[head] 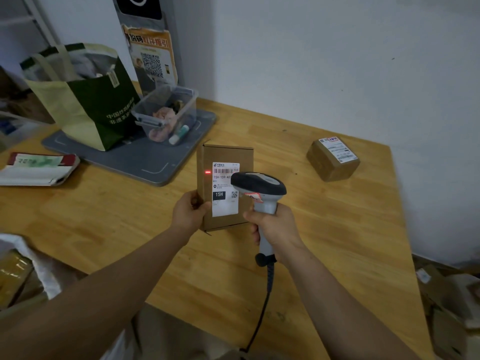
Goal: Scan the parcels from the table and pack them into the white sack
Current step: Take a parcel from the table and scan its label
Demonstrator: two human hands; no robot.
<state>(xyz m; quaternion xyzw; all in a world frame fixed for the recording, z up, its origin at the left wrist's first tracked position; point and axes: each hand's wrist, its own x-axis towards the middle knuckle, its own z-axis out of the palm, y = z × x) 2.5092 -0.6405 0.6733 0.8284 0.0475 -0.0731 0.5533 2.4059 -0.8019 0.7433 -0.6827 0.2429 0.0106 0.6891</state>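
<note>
Parcel (225, 188) in L hand (189, 211), scanner (258, 188) in R hand (275, 226).

Non-task items as I see them. Upper left: green-cream tote bag (96, 105) standing on grey tray (145, 165); clear plastic bin (166, 107) just beside it, same tray, w/ white tube (179, 135) at bin's near corner. Behind: orange QR poster (152, 58) against wall (337, 61). Lower right: cardboard boxes (446, 307), blurred.

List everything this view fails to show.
Head view:
- The sack: cut off by the left edge; contents blurred.
- The held box: label's right part hidden by the scanner.
- The far box: label too small to read.
- The cable: runs off the bottom edge.
</note>
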